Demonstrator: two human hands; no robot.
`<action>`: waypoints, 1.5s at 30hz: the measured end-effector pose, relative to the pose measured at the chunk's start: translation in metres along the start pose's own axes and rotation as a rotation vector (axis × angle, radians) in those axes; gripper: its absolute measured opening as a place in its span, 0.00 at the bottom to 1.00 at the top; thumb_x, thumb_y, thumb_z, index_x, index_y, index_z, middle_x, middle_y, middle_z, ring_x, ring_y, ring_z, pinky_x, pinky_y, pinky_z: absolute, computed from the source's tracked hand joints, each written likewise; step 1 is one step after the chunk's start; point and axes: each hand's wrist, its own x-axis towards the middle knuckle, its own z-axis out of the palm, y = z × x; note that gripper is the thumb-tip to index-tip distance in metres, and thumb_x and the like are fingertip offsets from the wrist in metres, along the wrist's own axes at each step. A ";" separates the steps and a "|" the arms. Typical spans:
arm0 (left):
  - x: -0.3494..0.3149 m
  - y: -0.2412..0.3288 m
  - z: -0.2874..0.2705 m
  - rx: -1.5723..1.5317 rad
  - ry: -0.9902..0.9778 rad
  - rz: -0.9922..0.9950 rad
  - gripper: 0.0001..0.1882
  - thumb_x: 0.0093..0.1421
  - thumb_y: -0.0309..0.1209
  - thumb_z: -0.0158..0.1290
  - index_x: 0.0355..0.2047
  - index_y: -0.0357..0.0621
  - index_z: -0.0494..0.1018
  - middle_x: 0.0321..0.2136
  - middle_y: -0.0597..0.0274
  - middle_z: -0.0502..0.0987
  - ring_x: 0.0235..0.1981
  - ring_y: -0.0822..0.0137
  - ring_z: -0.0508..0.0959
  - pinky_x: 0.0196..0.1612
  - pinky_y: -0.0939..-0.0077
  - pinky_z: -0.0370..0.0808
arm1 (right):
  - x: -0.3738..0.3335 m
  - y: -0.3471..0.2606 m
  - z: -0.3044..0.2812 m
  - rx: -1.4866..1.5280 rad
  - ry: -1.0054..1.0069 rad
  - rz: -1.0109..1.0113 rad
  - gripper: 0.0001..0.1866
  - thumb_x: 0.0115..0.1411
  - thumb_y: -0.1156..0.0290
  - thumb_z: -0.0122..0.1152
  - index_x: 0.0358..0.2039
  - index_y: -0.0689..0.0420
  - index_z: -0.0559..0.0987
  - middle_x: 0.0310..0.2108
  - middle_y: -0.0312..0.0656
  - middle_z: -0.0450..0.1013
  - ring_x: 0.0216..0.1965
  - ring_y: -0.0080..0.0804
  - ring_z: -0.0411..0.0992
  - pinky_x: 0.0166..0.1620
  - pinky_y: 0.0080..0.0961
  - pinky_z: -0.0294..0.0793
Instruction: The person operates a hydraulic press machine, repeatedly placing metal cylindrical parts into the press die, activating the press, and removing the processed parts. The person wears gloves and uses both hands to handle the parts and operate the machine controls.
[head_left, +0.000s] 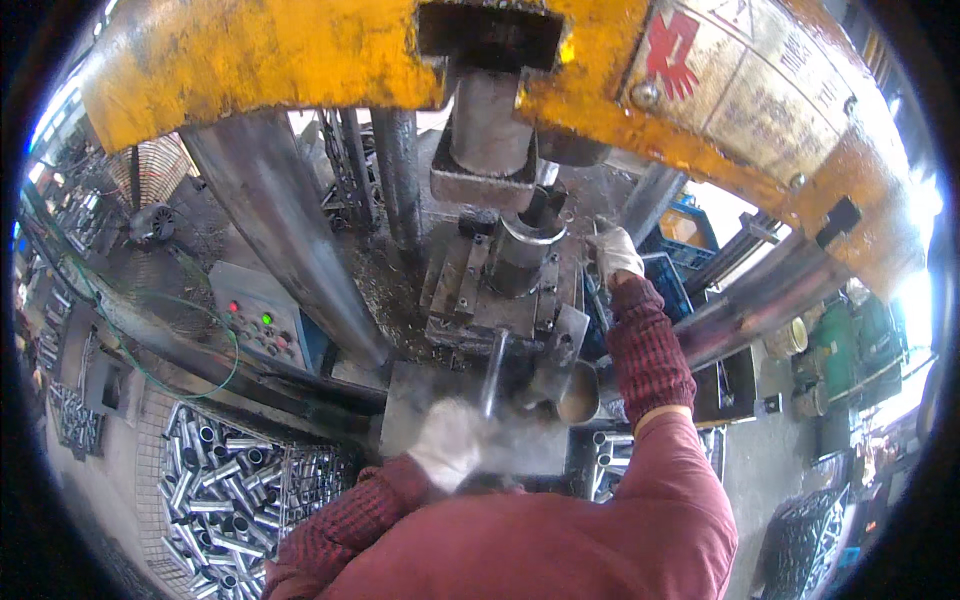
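My left hand (450, 443), in a white glove, is over the flat metal plate (405, 400) at the press's front. Motion smears its fingers, so its grip cannot be told. Just beyond it a shiny metal tube (495, 375) stands tilted on the plate; whether the hand touches it is unclear. My right hand (615, 252), also gloved, reaches forward to the right side of the die block (518, 262). Its fingers are closed together round something too small to make out. Above the die, the press ram (490, 130) hangs with a gap below it.
A yellow press beam (270, 55) spans the top, carried by thick steel columns (290, 220). At lower left, a wire basket (150, 470) holds many metal tubes. A control box (262, 322) with lit buttons stands left. A round cup (578, 395) and blue crates (668, 285) are right.
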 end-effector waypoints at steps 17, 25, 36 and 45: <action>-0.004 0.001 0.019 0.222 0.041 0.003 0.09 0.65 0.38 0.57 0.37 0.60 0.88 0.30 0.60 0.85 0.38 0.52 0.86 0.43 0.50 0.79 | -0.165 -0.011 -0.013 0.624 0.020 0.221 0.28 0.70 0.74 0.67 0.70 0.63 0.79 0.49 0.47 0.86 0.48 0.40 0.87 0.51 0.36 0.86; 0.002 0.008 0.002 0.118 -0.101 -0.055 0.12 0.65 0.38 0.56 0.40 0.54 0.88 0.37 0.54 0.87 0.44 0.48 0.86 0.49 0.47 0.79 | -0.151 0.006 -0.013 -0.564 0.098 0.123 0.17 0.69 0.62 0.71 0.48 0.63 0.91 0.44 0.56 0.89 0.46 0.55 0.88 0.51 0.45 0.85; 0.004 0.014 -0.009 0.065 -0.011 -0.068 0.12 0.65 0.44 0.59 0.37 0.54 0.88 0.32 0.50 0.86 0.40 0.45 0.86 0.47 0.45 0.79 | -0.160 -0.004 -0.007 -1.203 -0.096 0.138 0.20 0.67 0.52 0.74 0.43 0.57 0.93 0.44 0.57 0.88 0.51 0.59 0.87 0.54 0.49 0.87; 0.007 0.018 -0.009 0.191 -0.066 -0.071 0.10 0.65 0.39 0.59 0.41 0.62 0.90 0.32 0.57 0.86 0.42 0.52 0.86 0.46 0.50 0.80 | -0.156 -0.010 -0.002 -1.176 -0.107 0.057 0.15 0.65 0.57 0.72 0.40 0.55 0.94 0.42 0.57 0.88 0.49 0.59 0.88 0.52 0.50 0.87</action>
